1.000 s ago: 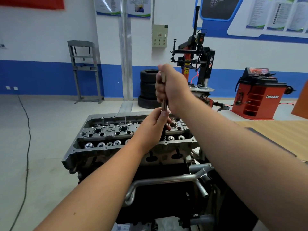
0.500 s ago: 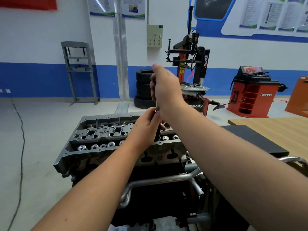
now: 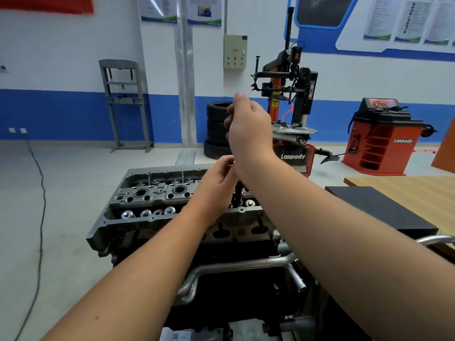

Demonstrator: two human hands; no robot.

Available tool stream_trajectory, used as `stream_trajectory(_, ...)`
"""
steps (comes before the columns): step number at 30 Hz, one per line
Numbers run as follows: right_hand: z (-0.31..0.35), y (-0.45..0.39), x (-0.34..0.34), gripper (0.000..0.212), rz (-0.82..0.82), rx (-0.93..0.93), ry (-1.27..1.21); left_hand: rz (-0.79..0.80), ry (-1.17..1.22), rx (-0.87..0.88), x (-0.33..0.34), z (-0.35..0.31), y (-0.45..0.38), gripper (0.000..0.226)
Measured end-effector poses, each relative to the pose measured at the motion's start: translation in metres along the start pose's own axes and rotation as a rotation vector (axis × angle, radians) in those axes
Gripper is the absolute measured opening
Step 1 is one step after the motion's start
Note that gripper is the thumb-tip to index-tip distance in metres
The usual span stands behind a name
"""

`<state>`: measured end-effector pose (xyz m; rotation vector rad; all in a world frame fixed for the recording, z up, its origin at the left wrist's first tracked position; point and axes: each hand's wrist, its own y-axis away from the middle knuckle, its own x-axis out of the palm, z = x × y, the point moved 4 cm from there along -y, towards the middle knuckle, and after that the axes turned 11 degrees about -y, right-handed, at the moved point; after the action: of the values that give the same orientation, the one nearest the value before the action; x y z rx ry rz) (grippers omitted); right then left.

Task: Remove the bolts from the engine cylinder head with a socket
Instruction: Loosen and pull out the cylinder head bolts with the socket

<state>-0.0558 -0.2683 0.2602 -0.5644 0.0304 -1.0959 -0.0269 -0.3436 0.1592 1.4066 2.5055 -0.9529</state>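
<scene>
The grey engine cylinder head (image 3: 152, 193) sits on top of a dark engine block in front of me. A socket tool stands upright over its right part; only its dark lower shaft (image 3: 238, 194) shows. My right hand (image 3: 248, 129) grips the tool's upper end in a fist, thumb up. My left hand (image 3: 219, 185) holds the shaft lower down, just above the head. The bolt under the socket is hidden by my hands.
A wooden bench (image 3: 403, 193) with a black pad (image 3: 376, 207) stands to the right. Behind are stacked tyres (image 3: 216, 129), a tyre changer (image 3: 290, 99), a red balancer (image 3: 384, 141) and a grey metal frame (image 3: 123, 102). A cable (image 3: 39, 217) runs across the floor at left.
My view has shifted, so the engine sits a little more to the left in frame. Both hands stay on the tool; my right fist has turned on its upper end.
</scene>
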Motion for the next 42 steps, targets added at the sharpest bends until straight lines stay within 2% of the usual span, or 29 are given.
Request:
stream_trajectory(2, 0.003, 0.0, 0.002, 0.031, -0.057, -0.035, 0.035, -0.006, -0.011, 0.007, 0.0, 0.0, 0.001, 0.021)
stream_trajectory(3, 0.005, -0.005, 0.001, 0.032, -0.023, -0.001, 0.026, -0.005, 0.017, 0.006, 0.001, 0.0, 0.001, 0.02)
stream_trajectory(6, 0.009, -0.018, 0.001, 0.038, 0.31, 0.302, -0.111, 0.015, 0.048, -0.011, 0.003, 0.002, 0.002, 0.019)
stream_trajectory(8, 0.01, -0.02, -0.002, 0.041, 0.389, 0.374, -0.165, 0.044, 0.049, -0.012, 0.004, 0.002, 0.002, 0.019)
stream_trajectory(10, 0.005, -0.014, -0.001, 0.037, 0.272, 0.309, -0.17, 0.051, 0.078, -0.017, 0.002, 0.003, 0.001, 0.019)
stream_trajectory(13, 0.005, -0.001, 0.006, 0.022, 0.05, 0.036, -0.023, 0.035, 0.057, -0.01, 0.0, 0.003, -0.002, 0.019)
stream_trajectory(15, 0.01, 0.004, 0.009, 0.02, -0.005, -0.05, 0.016, 0.022, 0.028, 0.004, 0.0, 0.002, -0.002, 0.017)
stream_trajectory(17, 0.014, 0.001, 0.009, 0.022, -0.019, -0.04, 0.054, 0.011, 0.04, 0.014, 0.001, 0.003, -0.002, 0.013)
stream_trajectory(19, 0.014, -0.006, 0.007, 0.032, 0.092, 0.062, 0.056, 0.031, 0.066, 0.019, 0.003, 0.005, -0.001, 0.012)
stream_trajectory(21, 0.012, -0.011, 0.002, 0.04, 0.332, 0.271, -0.109, 0.069, 0.073, 0.013, 0.005, 0.002, 0.001, 0.021)
stream_trajectory(22, 0.013, -0.014, -0.003, 0.042, 0.392, 0.332, -0.181, 0.085, 0.088, 0.002, 0.006, 0.002, 0.001, 0.021)
stream_trajectory(24, 0.01, -0.014, -0.012, 0.042, 0.342, 0.332, -0.246, 0.107, 0.118, -0.026, 0.005, 0.002, 0.001, 0.019)
stream_trajectory(28, -0.002, 0.004, -0.001, 0.035, 0.023, 0.029, -0.052, 0.076, 0.08, -0.046, 0.0, 0.004, -0.001, 0.02)
stream_trajectory(30, -0.002, 0.003, 0.0, 0.034, -0.019, -0.021, -0.037, 0.057, 0.066, -0.023, 0.0, 0.003, 0.001, 0.024)
stream_trajectory(31, 0.0, -0.001, -0.002, 0.034, 0.024, 0.008, -0.056, 0.056, 0.077, -0.021, 0.0, 0.002, 0.001, 0.024)
stream_trajectory(34, 0.006, -0.017, -0.01, 0.042, 0.323, 0.251, -0.231, 0.05, 0.146, -0.046, 0.0, 0.005, 0.001, 0.024)
stream_trajectory(35, 0.006, -0.019, -0.013, 0.045, 0.376, 0.312, -0.266, 0.055, 0.165, -0.061, 0.0, 0.006, 0.0, 0.027)
stream_trajectory(38, 0.003, -0.02, -0.014, 0.046, 0.424, 0.303, -0.258, 0.102, 0.176, -0.086, 0.001, 0.007, -0.001, 0.034)
stream_trajectory(42, 0.0, -0.018, -0.005, 0.042, 0.472, 0.268, -0.242, 0.115, 0.205, -0.127, 0.0, 0.007, 0.0, 0.03)
